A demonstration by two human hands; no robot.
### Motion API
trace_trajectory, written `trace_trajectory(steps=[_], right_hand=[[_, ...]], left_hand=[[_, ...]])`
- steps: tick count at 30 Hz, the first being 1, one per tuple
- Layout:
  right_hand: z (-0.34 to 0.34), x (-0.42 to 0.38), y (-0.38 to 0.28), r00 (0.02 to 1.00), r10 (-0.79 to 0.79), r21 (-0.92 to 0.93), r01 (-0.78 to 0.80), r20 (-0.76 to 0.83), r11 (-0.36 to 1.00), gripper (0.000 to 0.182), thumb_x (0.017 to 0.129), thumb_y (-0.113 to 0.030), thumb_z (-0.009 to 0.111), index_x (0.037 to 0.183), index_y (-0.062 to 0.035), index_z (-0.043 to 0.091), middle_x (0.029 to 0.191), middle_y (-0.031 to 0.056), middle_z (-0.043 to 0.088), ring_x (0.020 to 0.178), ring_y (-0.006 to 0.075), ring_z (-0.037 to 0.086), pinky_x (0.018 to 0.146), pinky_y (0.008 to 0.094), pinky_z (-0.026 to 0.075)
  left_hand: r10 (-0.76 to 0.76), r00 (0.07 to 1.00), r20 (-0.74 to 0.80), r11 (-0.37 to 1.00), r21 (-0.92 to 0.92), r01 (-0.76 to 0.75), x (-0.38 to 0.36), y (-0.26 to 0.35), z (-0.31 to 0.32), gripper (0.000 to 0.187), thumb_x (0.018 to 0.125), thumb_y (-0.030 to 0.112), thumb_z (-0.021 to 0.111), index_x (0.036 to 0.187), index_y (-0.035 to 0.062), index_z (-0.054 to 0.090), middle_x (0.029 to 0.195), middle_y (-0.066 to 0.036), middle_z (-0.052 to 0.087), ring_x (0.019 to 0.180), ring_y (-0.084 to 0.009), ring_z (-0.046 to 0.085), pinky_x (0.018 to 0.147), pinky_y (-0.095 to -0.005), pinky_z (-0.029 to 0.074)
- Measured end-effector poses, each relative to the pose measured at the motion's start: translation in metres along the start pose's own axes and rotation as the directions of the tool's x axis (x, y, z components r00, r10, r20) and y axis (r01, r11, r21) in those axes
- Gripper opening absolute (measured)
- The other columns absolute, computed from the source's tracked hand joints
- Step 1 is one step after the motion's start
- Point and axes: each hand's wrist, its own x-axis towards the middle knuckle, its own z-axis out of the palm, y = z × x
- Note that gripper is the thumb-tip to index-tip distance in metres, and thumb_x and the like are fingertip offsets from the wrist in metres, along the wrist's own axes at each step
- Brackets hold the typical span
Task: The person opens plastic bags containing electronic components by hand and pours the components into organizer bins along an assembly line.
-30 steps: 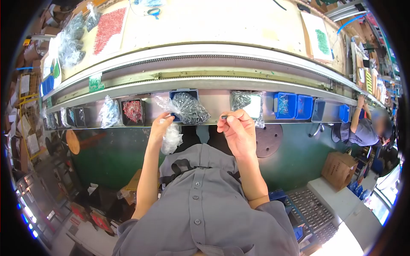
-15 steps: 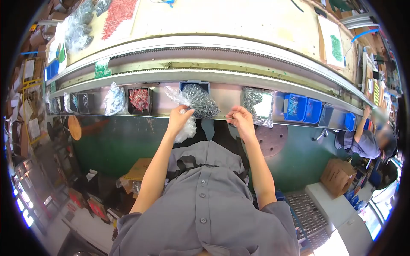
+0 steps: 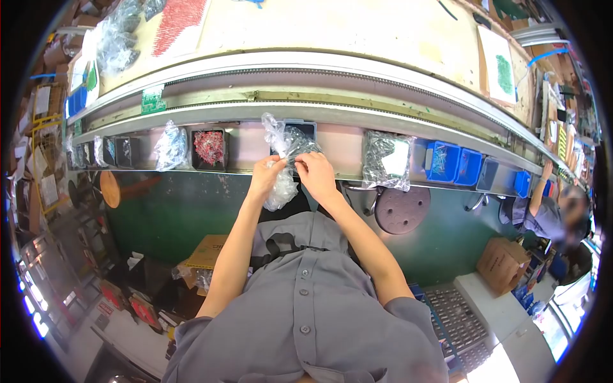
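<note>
A clear plastic bag of dark parts (image 3: 302, 143) lies over a blue bin (image 3: 306, 127) on the narrow shelf in front of me. My left hand (image 3: 265, 173) pinches the gathered neck of this bag from the left, and crumpled clear plastic (image 3: 281, 191) hangs beside it. At the right side of the neck, my right hand (image 3: 315, 171) has its fingers closed on the plastic. The two hands are close together, and the right one hides part of the bag.
Left along the shelf are a black bin of red parts (image 3: 209, 148) and a bag of pale parts (image 3: 171, 147). To the right are another bag (image 3: 387, 159) and blue bins (image 3: 442, 161). A round stool (image 3: 403, 209) stands below; a co-worker (image 3: 548, 214) is at far right.
My right hand has moved left from beside the bag to its neck and closed on it. The loose plastic top now stands more upright.
</note>
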Motion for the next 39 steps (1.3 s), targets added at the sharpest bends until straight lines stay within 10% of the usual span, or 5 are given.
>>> trace_trajectory(steps=[17, 23, 27, 39], right_hand=[[0.012, 0.033, 0.007, 0.96, 0.171, 0.072, -0.192, 0.223, 0.979, 0.02, 0.07, -0.019, 0.061, 0.081, -0.0025, 0.059, 0.068, 0.0137, 0.057, 0.065, 0.0295, 0.055, 0.06, 0.0385, 0.043], [0.015, 0.055, 0.035, 0.852, 0.122, 0.27, -0.292, 0.508, 0.917, 0.021, 0.079, -0.014, 0.056, 0.067, 0.0026, 0.056, 0.052, 0.0027, 0.051, 0.05, 0.0076, 0.046, 0.048, 0.0256, 0.038], [0.01, 0.066, 0.036, 0.792, 0.119, 0.284, -0.349, 0.599, 0.893, 0.019, 0.079, -0.014, 0.055, 0.07, 0.0023, 0.058, 0.055, 0.0026, 0.053, 0.052, 0.0081, 0.047, 0.05, 0.0243, 0.039], [0.008, 0.055, 0.021, 0.864, 0.048, 0.289, -0.219, 0.5, 0.932, 0.014, 0.075, -0.012, 0.058, 0.075, 0.002, 0.058, 0.057, 0.0023, 0.051, 0.054, 0.0074, 0.044, 0.05, 0.0241, 0.037]], left_hand=[[0.191, 0.96, 0.206, 0.949, 0.212, -0.234, 0.014, 0.001, -0.004, 0.015, 0.076, 0.011, 0.059, 0.083, -0.0024, 0.06, 0.075, -0.002, 0.059, 0.071, -0.008, 0.05, 0.065, -0.0224, 0.041], [0.398, 0.917, 0.027, 0.794, 0.49, -0.359, 0.002, 0.02, -0.009, 0.015, 0.074, 0.01, 0.058, 0.086, 0.0016, 0.061, 0.082, -0.012, 0.062, 0.078, -0.0218, 0.06, 0.07, -0.0299, 0.044], [0.448, 0.886, 0.122, 0.717, 0.542, -0.437, 0.014, 0.027, -0.011, 0.018, 0.072, 0.01, 0.059, 0.089, 0.0027, 0.061, 0.084, -0.012, 0.062, 0.081, -0.0247, 0.059, 0.072, -0.0307, 0.044], [0.303, 0.952, 0.032, 0.951, 0.055, -0.304, 0.025, 0.032, -0.007, 0.036, 0.071, 0.012, 0.065, 0.1, -0.0033, 0.052, 0.083, -0.007, 0.06, 0.077, -0.0118, 0.054, 0.069, -0.0236, 0.044]])
